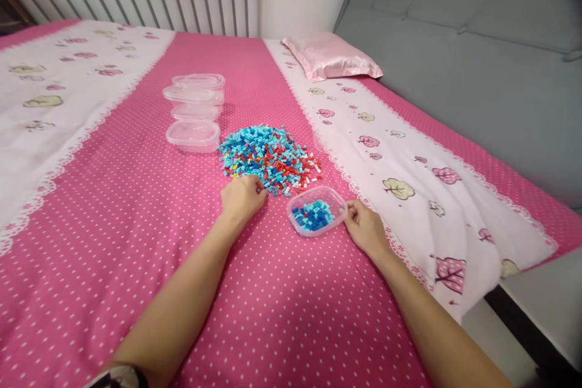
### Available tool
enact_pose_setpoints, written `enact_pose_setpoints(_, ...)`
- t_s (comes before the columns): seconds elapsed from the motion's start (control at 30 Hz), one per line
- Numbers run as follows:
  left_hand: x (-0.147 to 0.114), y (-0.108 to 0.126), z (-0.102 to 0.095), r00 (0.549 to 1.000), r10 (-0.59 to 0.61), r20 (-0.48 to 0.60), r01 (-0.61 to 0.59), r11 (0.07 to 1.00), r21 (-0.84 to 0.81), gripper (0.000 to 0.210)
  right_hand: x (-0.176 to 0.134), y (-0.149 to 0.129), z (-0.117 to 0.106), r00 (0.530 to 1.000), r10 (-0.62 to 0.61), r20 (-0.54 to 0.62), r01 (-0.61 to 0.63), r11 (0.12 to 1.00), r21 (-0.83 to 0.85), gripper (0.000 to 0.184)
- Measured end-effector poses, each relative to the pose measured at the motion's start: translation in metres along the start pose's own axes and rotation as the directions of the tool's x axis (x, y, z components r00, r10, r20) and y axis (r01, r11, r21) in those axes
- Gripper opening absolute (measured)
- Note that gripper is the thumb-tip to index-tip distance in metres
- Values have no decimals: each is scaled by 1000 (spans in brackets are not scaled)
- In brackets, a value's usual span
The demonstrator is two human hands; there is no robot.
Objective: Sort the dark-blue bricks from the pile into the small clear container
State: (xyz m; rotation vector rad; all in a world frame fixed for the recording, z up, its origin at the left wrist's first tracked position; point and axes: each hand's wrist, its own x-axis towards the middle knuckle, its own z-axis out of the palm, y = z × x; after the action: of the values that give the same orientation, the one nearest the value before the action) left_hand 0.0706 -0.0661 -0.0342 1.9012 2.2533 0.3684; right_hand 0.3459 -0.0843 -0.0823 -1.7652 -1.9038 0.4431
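A heap of small building bricks [268, 154], mostly light blue with red, dark blue, white and a few yellow ones, lies on the bed. My left hand [243, 197] rests at the near edge of this heap, its fingers curled closed; whatever is in them is hidden. Just right of it stands a clear plastic container [340, 200] holding many blue bricks and a few red ones. My right hand [366, 227] grips the right side of that container's rim between thumb and fingers.
Several clear plastic containers [193, 133] stand in a row left of and behind the heap. A transparent piece of plastic [319, 142] lies right of the heap. At the back is a pink pillow [330, 54]; a grey headboard [454, 73] borders the pink dotted bedsheet [268, 315] on the right.
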Motion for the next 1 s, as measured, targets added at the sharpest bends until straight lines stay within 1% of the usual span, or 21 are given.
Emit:
enact_pose_setpoints(0.1, -1, -9, -3, 999, -31, 29, 31, 999, -26, 19, 0, 0, 0, 1000, 5, 3, -5, 1000, 0, 25)
enact_pose_setpoints(0.2, -1, -17, -5, 997, -50, 61, 53, 997, -53, 19, 0, 0, 1, 1000, 4, 2, -4, 1000, 9, 26)
enact_pose_setpoints(0.27, 0, -18, -6, 997, -40, 73, 44, 997, -60, 19, 0, 0, 0, 1000, 1, 1, -1, 1000, 12, 25)
enact_pose_setpoints(0.33, 1, -17, -6, 998, 1, 64, 4, 997, -77, 18, 0, 0, 0, 1000, -5, 2, 5, 1000, 8, 24)
enact_pose_setpoints(0.4, 2, -14, -4, 998, 47, 33, -44, 994, -102, 23, 0, 0, 0, 1000, -12, 0, 12, 1000, 2, 24)
enact_pose_setpoints(0.5, 2, -8, 2, 997, 73, 5, -73, 993, -97, 30, 0, 0, 0, 1000, -11, -4, 11, 1000, -1, 25)
enact_pose_setpoints(0.7, 4, -2, 13, 998, 39, 40, -38, 999, -30, 35, 0, 0, 1, 1000, -14, -5, 14, 1000, -4, 26)
enact_pose_setpoints(0.87, 7, -1, 13, 993, 59, 103, -59, 998, -3, 36, 0, 0, 1, 1000, -22, -9, 22, 1000, -9, 26)
enact_pose_setpoints(1.0, 6, -3, 10, 993, 46, 106, -43, 999, -28, 29, 0, 0, 1, 1000, -23, -9, 23, 1000, -10, 26)
